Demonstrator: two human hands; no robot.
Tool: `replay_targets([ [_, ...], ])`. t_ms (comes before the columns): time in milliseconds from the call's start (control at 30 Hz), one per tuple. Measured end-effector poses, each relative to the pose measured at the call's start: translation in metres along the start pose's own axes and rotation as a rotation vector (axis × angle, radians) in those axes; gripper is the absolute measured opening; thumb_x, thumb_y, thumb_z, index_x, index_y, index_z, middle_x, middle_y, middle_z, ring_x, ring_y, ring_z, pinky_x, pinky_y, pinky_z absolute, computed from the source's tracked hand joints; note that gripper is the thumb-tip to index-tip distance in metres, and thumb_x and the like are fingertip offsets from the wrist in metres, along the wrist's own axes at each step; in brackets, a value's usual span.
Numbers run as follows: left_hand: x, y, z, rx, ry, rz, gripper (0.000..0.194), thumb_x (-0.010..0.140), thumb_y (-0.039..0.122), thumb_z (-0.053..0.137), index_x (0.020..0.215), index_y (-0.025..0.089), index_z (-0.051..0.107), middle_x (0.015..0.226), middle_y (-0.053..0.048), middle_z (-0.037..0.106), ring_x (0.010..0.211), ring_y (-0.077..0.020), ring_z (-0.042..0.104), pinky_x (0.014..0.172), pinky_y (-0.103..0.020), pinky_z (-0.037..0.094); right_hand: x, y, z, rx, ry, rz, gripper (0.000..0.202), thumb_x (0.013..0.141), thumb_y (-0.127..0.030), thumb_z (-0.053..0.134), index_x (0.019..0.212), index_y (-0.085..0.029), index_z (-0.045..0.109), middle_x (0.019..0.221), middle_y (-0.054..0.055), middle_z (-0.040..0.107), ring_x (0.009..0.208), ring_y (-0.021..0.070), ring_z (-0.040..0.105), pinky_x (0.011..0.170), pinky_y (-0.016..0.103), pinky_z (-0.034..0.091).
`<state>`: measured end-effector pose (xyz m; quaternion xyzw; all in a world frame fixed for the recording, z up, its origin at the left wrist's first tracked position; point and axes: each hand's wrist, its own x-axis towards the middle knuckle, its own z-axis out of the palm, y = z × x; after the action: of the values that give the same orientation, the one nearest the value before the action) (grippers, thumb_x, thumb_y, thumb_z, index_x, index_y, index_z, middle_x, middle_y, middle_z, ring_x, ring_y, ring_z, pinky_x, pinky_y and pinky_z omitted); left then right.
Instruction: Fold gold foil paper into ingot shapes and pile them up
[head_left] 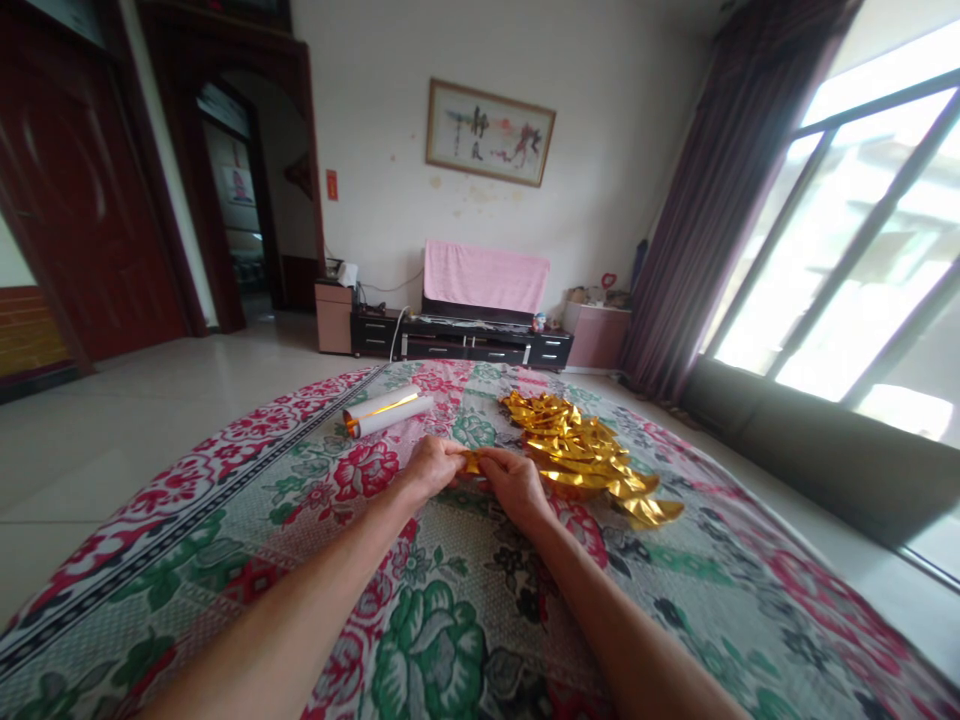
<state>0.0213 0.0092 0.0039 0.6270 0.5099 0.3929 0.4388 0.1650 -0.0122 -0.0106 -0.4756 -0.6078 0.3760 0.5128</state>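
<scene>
My left hand [433, 465] and my right hand [517, 482] meet over the middle of the table, fingers closed on a small piece of gold foil paper [471, 462]. Most of that piece is hidden behind my fingers. Just beyond my right hand, to the right, lies a pile of folded gold foil paper ingots [581, 445], shiny and pointed at the ends. Ahead and to the left of my left hand rests a curled roll of paper sheets [390, 410], white outside with gold showing inside.
A floral cloth [431, 650] in red, green and white covers the round table. Past its far edge stand a low black TV cabinet [480, 345] and a screen under a pink towel [487, 272]. A purple curtain [705, 200] and a bright window are on the right.
</scene>
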Motion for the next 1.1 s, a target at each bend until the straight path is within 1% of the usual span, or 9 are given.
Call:
replay_targets([
  [167,0.001,-0.0006,0.002,0.134,0.045,0.031,0.032,0.066,0.023,0.052,0.09,0.017,0.071,0.064,-0.003,0.067,0.055,-0.0138,0.058,0.046,-0.02,0.041,0.0016,0.0032,-0.0001,-0.005,0.005,-0.012,0.029,0.073,-0.033,0.053,0.093,-0.019,0.069,0.082,0.001,0.069,0.07,0.0178,0.064,0.06,0.028,0.055],
  [267,0.0017,-0.0012,0.0024,0.213,0.08,0.058,0.032,0.067,0.025,0.051,0.092,0.017,0.071,0.063,-0.001,0.067,0.056,-0.0129,0.058,0.049,-0.02,0.041,0.0017,0.0028,-0.0003,-0.013,0.01,-0.02,0.028,0.073,-0.032,0.053,0.091,-0.018,0.069,0.079,0.001,0.069,0.068,0.0173,0.064,0.058,0.027,0.054],
  [367,0.0019,-0.0004,0.0025,0.253,0.083,0.062,0.032,0.069,0.026,0.05,0.092,0.017,0.07,0.067,-0.002,0.068,0.059,-0.0128,0.059,0.051,-0.02,0.042,0.0008,-0.0001,0.0001,-0.016,0.015,-0.012,0.027,0.072,-0.032,0.053,0.089,-0.018,0.069,0.076,0.001,0.069,0.066,0.0168,0.063,0.057,0.027,0.053],
  [500,0.0024,0.0002,0.0028,0.279,0.08,0.083,0.028,0.07,0.024,0.049,0.087,0.018,0.071,0.073,-0.002,0.069,0.068,-0.0138,0.061,0.056,-0.02,0.043,-0.0002,-0.002,0.0007,-0.003,0.052,0.016,0.027,0.071,-0.031,0.054,0.089,-0.017,0.069,0.076,0.002,0.068,0.064,0.0168,0.063,0.056,0.026,0.053],
  [600,0.0037,-0.0017,0.0034,0.281,0.075,0.087,0.027,0.07,0.025,0.05,0.085,0.018,0.071,0.073,-0.003,0.069,0.069,-0.0147,0.061,0.057,-0.021,0.044,-0.0005,-0.0018,0.0008,-0.031,0.055,0.014,0.028,0.072,-0.032,0.054,0.09,-0.017,0.069,0.077,0.002,0.068,0.064,0.0167,0.063,0.056,0.027,0.053],
  [800,0.0055,-0.0059,0.0049,0.265,0.087,0.098,0.029,0.071,0.025,0.048,0.088,0.018,0.071,0.072,-0.004,0.069,0.069,-0.0158,0.062,0.056,-0.021,0.044,-0.0016,-0.0038,0.0007,-0.028,0.007,-0.009,0.028,0.074,-0.033,0.051,0.09,-0.019,0.069,0.078,0.001,0.068,0.069,0.0168,0.063,0.059,0.026,0.053],
  [967,0.0057,-0.005,0.0039,0.258,0.026,0.135,0.033,0.072,0.021,0.046,0.094,0.018,0.07,0.076,-0.004,0.07,0.073,-0.0162,0.063,0.057,-0.02,0.044,-0.0012,-0.0023,-0.0001,-0.003,0.012,0.016,0.033,0.076,-0.037,0.05,0.097,-0.019,0.067,0.081,0.001,0.069,0.074,0.0191,0.064,0.062,0.03,0.054],
  [1100,0.0067,-0.0049,0.0029,0.268,0.057,0.118,0.034,0.072,0.019,0.045,0.095,0.018,0.069,0.077,-0.005,0.07,0.072,-0.0166,0.063,0.057,-0.021,0.044,-0.0012,0.0,-0.0008,0.004,-0.002,0.002,0.031,0.076,-0.037,0.049,0.094,-0.018,0.067,0.082,0.001,0.068,0.075,0.0193,0.064,0.063,0.03,0.054],
])
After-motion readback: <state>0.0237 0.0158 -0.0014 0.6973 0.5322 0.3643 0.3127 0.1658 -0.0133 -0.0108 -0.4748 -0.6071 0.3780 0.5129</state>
